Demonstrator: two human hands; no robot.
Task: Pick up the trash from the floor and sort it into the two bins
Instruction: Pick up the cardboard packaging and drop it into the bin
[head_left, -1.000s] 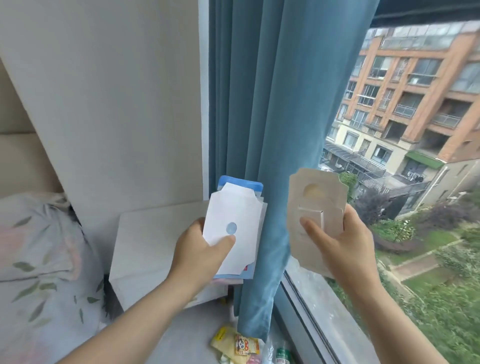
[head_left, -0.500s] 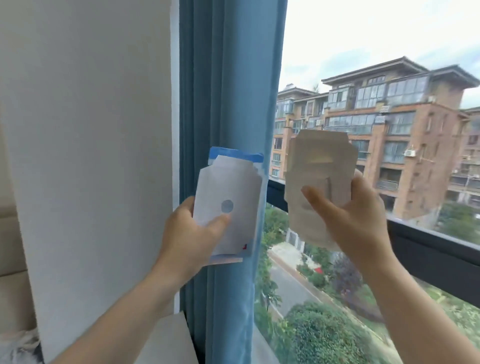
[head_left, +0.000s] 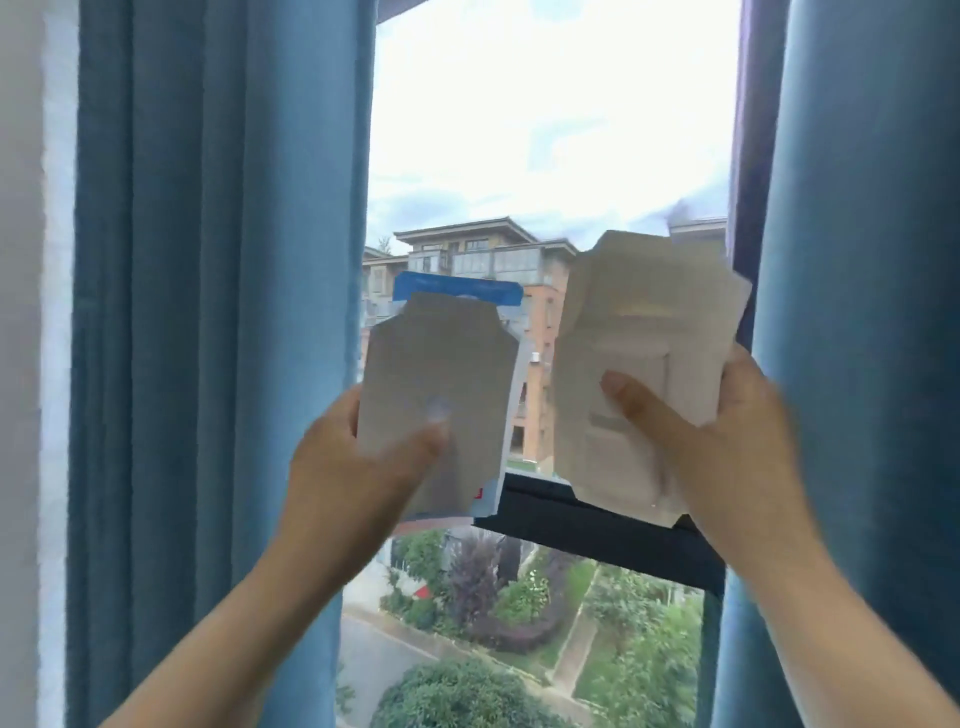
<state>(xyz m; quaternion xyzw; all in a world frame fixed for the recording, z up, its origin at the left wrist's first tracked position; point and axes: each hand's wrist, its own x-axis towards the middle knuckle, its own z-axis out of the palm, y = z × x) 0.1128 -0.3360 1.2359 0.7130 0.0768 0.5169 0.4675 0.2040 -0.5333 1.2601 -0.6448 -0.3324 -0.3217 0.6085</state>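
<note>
My left hand (head_left: 358, 467) grips a flattened white-and-blue carton (head_left: 441, 374), thumb pressed on its white face near a small round hole. A blue strip shows along its top edge. My right hand (head_left: 727, 441) grips a flattened beige cardboard piece (head_left: 639, 364), thumb across its front. Both pieces are held upright at chest height in front of a window, side by side with a narrow gap between them. Neither bin nor the floor is in view.
Blue curtains hang at the left (head_left: 218, 312) and right (head_left: 872, 312) of the window. A dark window rail (head_left: 597, 530) runs behind the hands. A pale wall (head_left: 26, 312) borders the far left. Buildings and trees lie outside.
The view has swung up and to the right, from the bed and floor to the window. Both hands keep their grip on the two flattened pieces, held higher against the glass.
</note>
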